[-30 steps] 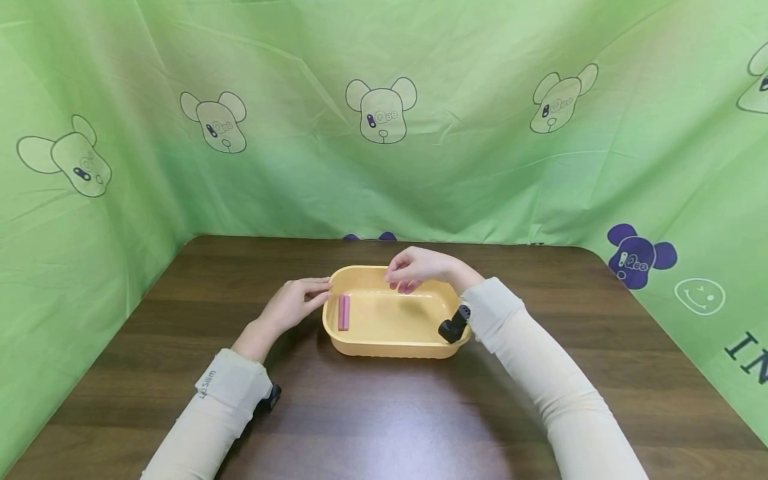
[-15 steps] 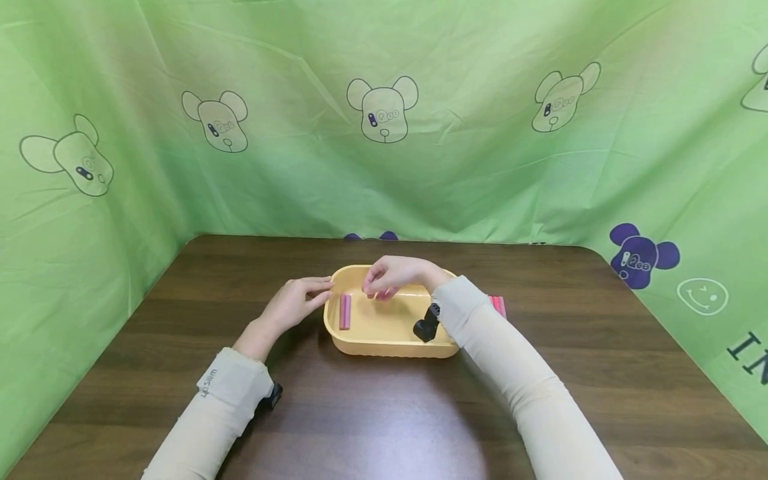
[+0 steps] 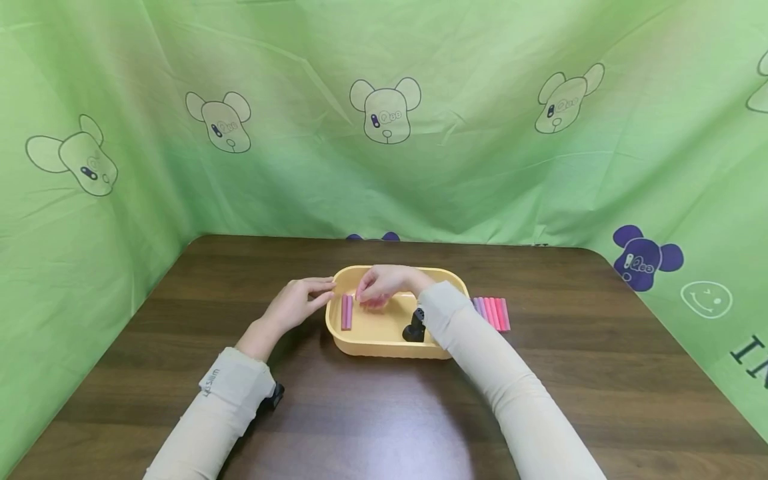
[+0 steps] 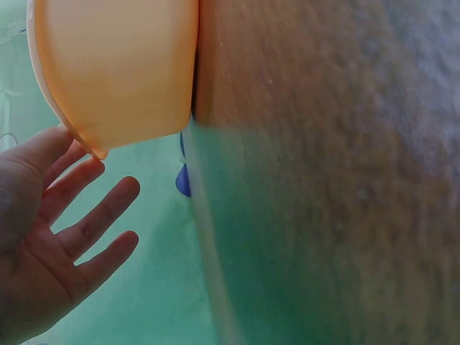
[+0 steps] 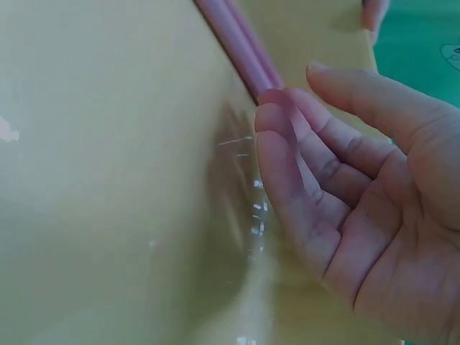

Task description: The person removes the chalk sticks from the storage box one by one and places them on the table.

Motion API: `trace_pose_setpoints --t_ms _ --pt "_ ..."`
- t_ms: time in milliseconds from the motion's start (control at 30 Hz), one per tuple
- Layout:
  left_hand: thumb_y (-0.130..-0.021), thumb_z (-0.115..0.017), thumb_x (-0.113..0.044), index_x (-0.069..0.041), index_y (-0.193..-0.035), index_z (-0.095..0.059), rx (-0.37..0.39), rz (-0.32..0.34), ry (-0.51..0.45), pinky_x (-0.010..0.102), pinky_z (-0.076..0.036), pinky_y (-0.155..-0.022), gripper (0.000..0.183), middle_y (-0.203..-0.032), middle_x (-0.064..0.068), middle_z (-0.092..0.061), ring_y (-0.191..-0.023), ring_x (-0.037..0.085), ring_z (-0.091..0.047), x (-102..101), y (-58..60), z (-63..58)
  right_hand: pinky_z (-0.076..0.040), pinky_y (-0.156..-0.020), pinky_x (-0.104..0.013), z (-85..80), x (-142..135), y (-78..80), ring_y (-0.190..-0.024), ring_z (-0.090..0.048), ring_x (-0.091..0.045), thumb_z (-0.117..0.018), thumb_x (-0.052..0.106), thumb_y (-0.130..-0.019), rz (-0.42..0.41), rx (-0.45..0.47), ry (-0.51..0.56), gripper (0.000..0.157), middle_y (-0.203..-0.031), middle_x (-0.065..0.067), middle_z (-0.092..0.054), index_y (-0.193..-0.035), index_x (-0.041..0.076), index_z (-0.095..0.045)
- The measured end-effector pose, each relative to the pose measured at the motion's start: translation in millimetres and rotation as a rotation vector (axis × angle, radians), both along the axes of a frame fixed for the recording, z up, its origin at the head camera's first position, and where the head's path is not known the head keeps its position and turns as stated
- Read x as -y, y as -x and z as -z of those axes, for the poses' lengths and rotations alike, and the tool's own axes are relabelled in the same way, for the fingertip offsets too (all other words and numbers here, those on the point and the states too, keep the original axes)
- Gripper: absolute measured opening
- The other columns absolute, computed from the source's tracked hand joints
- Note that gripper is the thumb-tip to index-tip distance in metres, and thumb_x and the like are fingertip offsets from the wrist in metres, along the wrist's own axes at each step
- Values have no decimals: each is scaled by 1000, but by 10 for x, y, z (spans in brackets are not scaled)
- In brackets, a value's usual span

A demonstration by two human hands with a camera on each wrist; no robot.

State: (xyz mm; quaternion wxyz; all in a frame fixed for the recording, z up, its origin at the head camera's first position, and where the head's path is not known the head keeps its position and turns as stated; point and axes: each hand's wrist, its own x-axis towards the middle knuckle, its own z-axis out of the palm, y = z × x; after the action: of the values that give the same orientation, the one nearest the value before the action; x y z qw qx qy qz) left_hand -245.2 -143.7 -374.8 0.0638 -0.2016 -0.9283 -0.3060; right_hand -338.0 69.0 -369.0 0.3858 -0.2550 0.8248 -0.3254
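Note:
A yellow oblong plastic basin [image 3: 384,349] sits on the table, with two slim pinkish-purple sticks [image 3: 347,312] lying side by side at its left end. My left hand [image 3: 294,304] is at the basin's left rim. Its thumb and forefinger touch the rim in the left wrist view, and the other fingers are spread. Over the inside of the basin, my right hand [image 3: 384,285] is just right of the two sticks. In the right wrist view its fingers are loosely bent, the thumb stands apart, and nothing is between them. The fingertips overlap the sticks' end there.
On the table right of the basin lies a row of several pink, red and purple sticks [image 3: 493,313], partly behind the right sleeve. The brown wooden table [image 3: 360,413] meets a green printed curtain [image 3: 468,180] at the back and sides.
My right hand has moved left and lower over the basin, toward the two sticks. The row of sticks at the right has come out from behind my right arm. My left hand stays put.

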Motion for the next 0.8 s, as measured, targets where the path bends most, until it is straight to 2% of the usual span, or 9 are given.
trace_pose_setpoints --t_ms 200,300,567,667,800 --pt "-90 -62 -22 -6 -119 -65 -8 0 0 45 -43 -102 33 -128 11 -60 -122 29 -55 -5 5 8 -57 -72 -23 71 58 2 -67 -60 -5 -57 10 -91 -2 17 -26 16 -74 4 -63 -100 -3 -63" --pt "-90 -62 -22 -6 -119 -65 -6 -1 -5 45 -43 -103 34 -128 11 -60 -122 28 -55 -9 8 13 -57 -72 -23 90 80 2 -66 -60 -5 -58 9 -90 10 14 -37 16 -73 3 -63 -100 -3 -63" --pt "-90 -62 -22 -5 -118 -65 -14 2 -9 45 -44 -102 33 -128 11 -60 -121 29 -55 -8 6 10 -53 -59 -16 91 133 -29 -58 -56 -4 -60 11 -89 50 -5 -75 14 -68 4 -61 -94 -1 -65" --pt "-90 -62 -21 -5 -119 -64 -8 3 -9 45 -43 -102 33 -128 12 -60 -122 30 -55 -7 1 -1 -48 -53 -14 70 154 -53 -55 -55 -4 -63 14 -88 55 -32 -85 11 -64 3 -60 -85 4 -65" --pt "-90 -62 -22 -6 -120 -64 4 -1 -7 45 -43 -103 34 -129 11 -60 -123 29 -54 -5 12 0 -42 -48 -13 46 177 -81 -51 -51 -5 -65 19 -86 55 -70 -97 19 -58 3 -57 -71 9 -60"
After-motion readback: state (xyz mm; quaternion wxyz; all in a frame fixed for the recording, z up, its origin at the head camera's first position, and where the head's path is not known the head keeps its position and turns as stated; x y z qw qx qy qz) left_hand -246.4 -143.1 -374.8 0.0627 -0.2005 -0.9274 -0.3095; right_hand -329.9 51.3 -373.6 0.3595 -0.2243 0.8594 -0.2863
